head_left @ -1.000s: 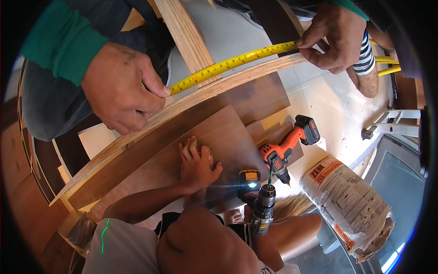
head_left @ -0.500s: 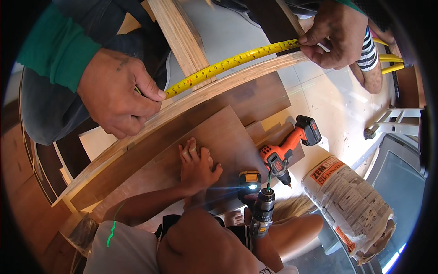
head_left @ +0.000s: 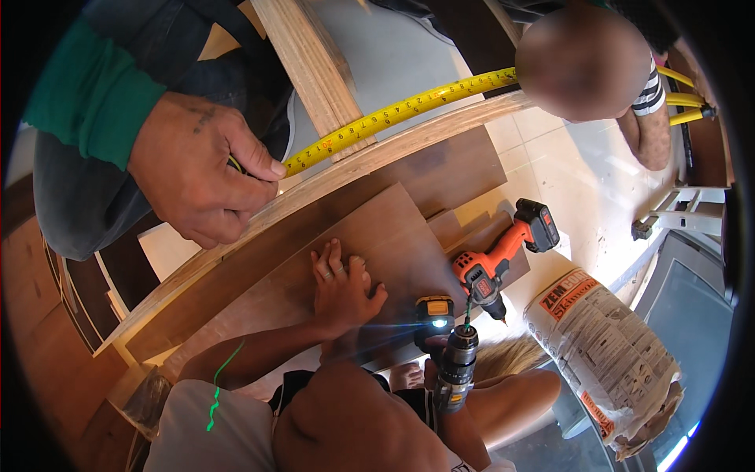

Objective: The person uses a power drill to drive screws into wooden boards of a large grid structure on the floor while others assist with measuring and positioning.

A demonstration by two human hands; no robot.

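Note:
My left hand point(head_left: 346, 289) lies with fingers spread on a brown board point(head_left: 397, 236), a ring on one finger. My right hand point(head_left: 432, 346) is wrapped round the grip of a black and yellow cordless drill point(head_left: 454, 377), its light on and a bit in the chuck; most of its fingers are hidden. Across from me, a co-worker's hand point(head_left: 197, 169) in a green sleeve grips a yellow tape measure point(head_left: 393, 114). The tape runs along a pale wooden frame edge point(head_left: 440, 130). A blurred patch covers its far right end.
An orange and black cordless drill point(head_left: 495, 256) lies on boards to my right, near a torn paper sack point(head_left: 605, 346). A wooden crosspiece point(head_left: 311, 71) joins the frame's long edge. At far right are a ladder-like metal piece point(head_left: 684, 208) and yellow tubes point(head_left: 684, 100).
The green light line on my left sleeve and arm has shifted right. The whole view has moved slightly. Both my hands keep their places, and the tape stays stretched along the frame.

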